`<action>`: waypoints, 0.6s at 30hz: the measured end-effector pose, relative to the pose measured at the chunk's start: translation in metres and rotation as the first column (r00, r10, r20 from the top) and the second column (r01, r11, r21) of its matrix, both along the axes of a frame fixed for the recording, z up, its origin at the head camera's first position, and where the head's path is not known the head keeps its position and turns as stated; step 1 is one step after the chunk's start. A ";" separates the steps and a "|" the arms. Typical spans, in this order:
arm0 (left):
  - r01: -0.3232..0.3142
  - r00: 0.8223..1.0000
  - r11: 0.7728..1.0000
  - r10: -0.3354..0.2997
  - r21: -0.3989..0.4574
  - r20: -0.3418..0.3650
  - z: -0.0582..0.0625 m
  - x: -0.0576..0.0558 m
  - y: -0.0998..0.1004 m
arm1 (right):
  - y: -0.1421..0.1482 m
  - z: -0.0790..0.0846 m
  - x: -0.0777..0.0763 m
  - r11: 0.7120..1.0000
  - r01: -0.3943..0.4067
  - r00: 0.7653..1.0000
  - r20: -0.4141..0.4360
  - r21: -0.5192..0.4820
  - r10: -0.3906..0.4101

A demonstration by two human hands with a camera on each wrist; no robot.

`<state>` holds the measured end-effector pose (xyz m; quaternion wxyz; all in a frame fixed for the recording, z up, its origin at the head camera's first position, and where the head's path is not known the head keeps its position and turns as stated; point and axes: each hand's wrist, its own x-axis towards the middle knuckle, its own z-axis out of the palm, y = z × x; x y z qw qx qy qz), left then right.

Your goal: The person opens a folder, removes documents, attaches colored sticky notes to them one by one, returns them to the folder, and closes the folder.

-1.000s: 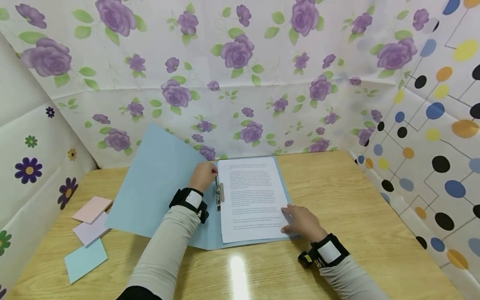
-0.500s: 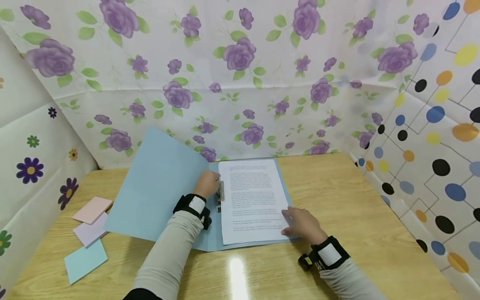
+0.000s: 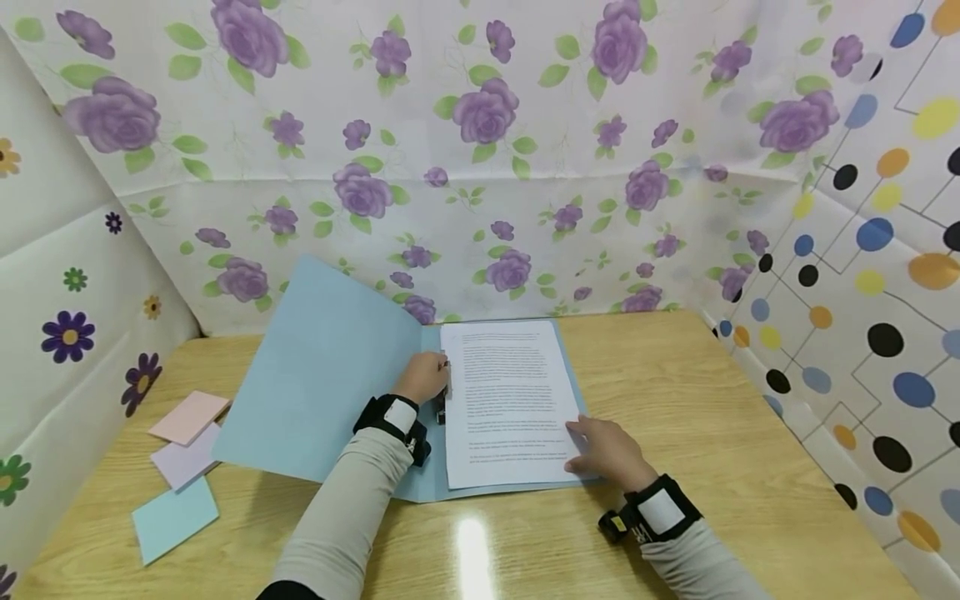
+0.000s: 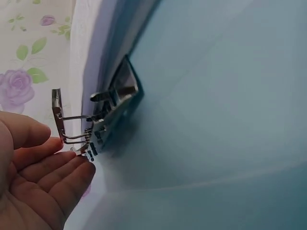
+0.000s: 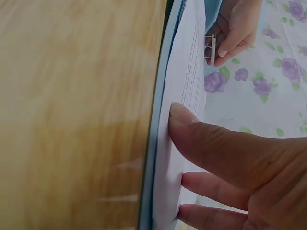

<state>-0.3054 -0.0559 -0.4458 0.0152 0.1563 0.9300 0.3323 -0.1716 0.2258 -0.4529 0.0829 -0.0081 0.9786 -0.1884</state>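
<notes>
A light blue folder [image 3: 322,375] lies open on the table, its left cover raised at a slant. A stack of printed paper [image 3: 502,408] rests on its right side. Along the spine runs a metal lever clip [image 4: 112,108], its prongs standing up beside the paper's left edge. My left hand [image 3: 422,377] has thumb and index finger at the end of the clip's raised bar, the other fingers extended beneath. My right hand [image 3: 611,450] rests at the paper's lower right edge, thumb [image 5: 184,127] on the sheets and fingers apart along the edge.
Pink [image 3: 190,417], lilac [image 3: 186,457] and light blue [image 3: 176,520] paper pads lie overlapping on the wooden table [image 3: 660,375] at the left. A flowered sheet [image 3: 480,183] hangs behind, and a dotted sheet [image 3: 862,292] stands along the right side.
My left hand has come nearer along the spine, from the clip's far end towards its middle, covering more of it. The right hand stays at the paper's edge.
</notes>
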 end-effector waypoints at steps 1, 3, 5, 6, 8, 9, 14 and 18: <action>-0.003 1.000 1.000 0.003 -0.001 0.006 0.000 0.000 0.000 | 0.000 0.000 0.000 1.000 -0.001 1.000 0.001 -0.001 0.001; -0.007 1.000 1.000 0.007 -0.004 0.019 0.002 0.002 0.000 | 0.000 0.000 0.000 1.000 -0.001 1.000 0.001 0.002 0.001; -0.009 1.000 1.000 0.009 -0.007 0.029 0.005 0.005 0.000 | 0.000 0.000 0.001 1.000 -0.001 1.000 0.003 0.003 0.001; -0.010 0.999 1.000 0.010 -0.009 0.034 0.006 0.006 0.000 | 0.000 0.000 0.001 1.000 0.000 1.000 0.005 0.003 0.000; -0.014 0.999 1.000 0.014 0.004 0.038 0.009 0.009 0.000 | 0.000 0.000 0.001 1.000 0.002 1.000 0.006 0.004 -0.002; -0.017 0.999 1.000 0.016 0.010 0.045 0.011 0.010 0.000 | 0.000 0.000 0.001 1.000 0.004 1.000 0.006 0.003 -0.004; -0.063 0.995 0.997 0.061 0.033 0.076 0.017 0.021 -0.001 | 0.001 0.000 0.001 1.000 0.007 1.000 0.008 -0.004 -0.007; -0.097 0.989 0.995 0.094 0.016 0.114 0.024 0.035 -0.003 | 0.002 0.001 0.000 1.000 0.001 1.000 0.005 -0.004 0.000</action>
